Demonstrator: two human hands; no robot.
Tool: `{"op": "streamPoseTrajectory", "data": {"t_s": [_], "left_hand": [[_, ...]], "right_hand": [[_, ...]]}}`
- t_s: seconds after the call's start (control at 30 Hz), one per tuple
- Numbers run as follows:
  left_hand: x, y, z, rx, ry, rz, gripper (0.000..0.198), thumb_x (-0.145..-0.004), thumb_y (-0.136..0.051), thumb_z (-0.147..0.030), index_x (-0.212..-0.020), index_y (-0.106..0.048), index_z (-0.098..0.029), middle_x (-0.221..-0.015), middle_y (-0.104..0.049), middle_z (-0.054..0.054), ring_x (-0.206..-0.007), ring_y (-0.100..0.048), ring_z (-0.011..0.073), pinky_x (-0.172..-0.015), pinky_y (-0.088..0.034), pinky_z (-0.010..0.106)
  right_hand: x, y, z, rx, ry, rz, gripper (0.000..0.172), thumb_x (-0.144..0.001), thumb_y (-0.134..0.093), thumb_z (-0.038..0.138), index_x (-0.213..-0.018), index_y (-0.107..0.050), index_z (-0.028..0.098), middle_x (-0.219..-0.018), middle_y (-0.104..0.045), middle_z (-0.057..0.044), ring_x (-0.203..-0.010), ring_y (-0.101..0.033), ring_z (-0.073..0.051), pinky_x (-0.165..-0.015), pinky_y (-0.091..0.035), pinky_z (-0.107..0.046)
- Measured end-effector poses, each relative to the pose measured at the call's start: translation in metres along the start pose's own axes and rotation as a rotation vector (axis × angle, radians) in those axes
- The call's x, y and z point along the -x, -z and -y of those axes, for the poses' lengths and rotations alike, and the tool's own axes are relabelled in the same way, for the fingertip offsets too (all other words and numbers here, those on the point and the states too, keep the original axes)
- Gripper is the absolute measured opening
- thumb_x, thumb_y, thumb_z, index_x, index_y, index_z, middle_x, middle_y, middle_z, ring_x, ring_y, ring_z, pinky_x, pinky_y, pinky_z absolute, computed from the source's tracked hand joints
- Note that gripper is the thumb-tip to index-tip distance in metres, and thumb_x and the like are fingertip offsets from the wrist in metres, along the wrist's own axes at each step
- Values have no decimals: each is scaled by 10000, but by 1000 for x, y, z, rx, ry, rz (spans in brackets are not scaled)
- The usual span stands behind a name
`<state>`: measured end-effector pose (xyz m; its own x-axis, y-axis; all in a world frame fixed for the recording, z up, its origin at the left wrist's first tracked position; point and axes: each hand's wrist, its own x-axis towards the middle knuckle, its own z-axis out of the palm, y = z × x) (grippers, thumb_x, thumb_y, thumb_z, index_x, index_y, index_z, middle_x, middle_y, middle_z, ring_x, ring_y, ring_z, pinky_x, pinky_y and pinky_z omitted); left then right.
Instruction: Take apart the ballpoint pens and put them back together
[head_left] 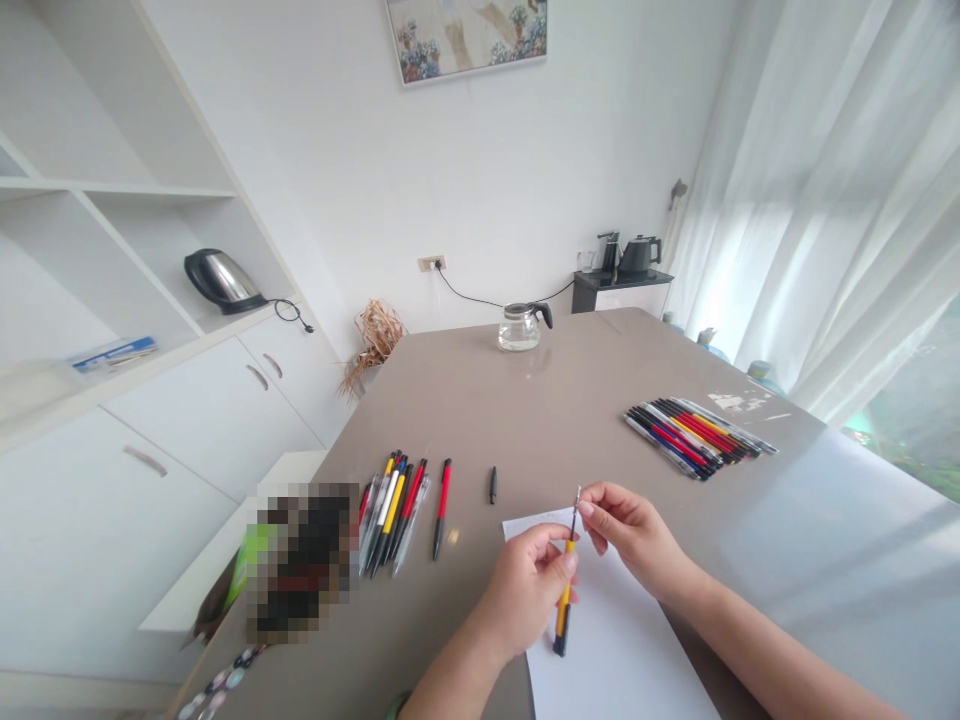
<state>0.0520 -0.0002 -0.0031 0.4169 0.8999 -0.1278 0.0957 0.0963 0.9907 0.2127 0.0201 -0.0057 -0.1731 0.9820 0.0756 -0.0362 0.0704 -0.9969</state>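
Note:
My left hand (529,585) is closed around the yellow barrel of a pen (562,610), its black clip end pointing down toward me. A thin dark refill (574,522) sticks out of the barrel's upper end, with what looks like a small metal spring at its tip. My right hand (630,530) pinches that tip between thumb and forefinger. Both hands are above a white sheet of paper (607,640). A black cone-shaped pen part (493,485) lies on the table beyond my left hand. To its left is a red and black pen (442,510).
Several pens (394,515) lie in a group at left, beside a pixelated patch (304,560). Another row of pens (697,437) lies at right, near white scraps (739,402). A glass pot (519,328) stands at the far edge of the brown table (450,400).

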Motion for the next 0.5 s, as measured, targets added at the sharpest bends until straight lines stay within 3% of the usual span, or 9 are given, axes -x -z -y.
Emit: {"op": "streamPoseTrajectory", "data": {"t_s": [0.33,0.5], "left_hand": [[0,1,3,-12,40,-17,327,-777,-450,-401,-958,-569,-156,-614,-525,-5,-504,-528,107,-523,-451,255],[2,0,-1,-51,45,-14,306,-782,-447,-377,-959,-571,-160,-616,-514,-9,-508,-533,106,-541,-457,262]], "right_hand": [[0,0,1,13,-60,41,250,-759,-513,400,-702,-511,157,-539,-449,40,-447,-364,-57,-455,-318,-202],[-1,1,-2,-33,-30,-31,218,-780,-501,364,-699,-501,162,-521,-447,42,-435,-350,-56,-451,-290,-207]]}}
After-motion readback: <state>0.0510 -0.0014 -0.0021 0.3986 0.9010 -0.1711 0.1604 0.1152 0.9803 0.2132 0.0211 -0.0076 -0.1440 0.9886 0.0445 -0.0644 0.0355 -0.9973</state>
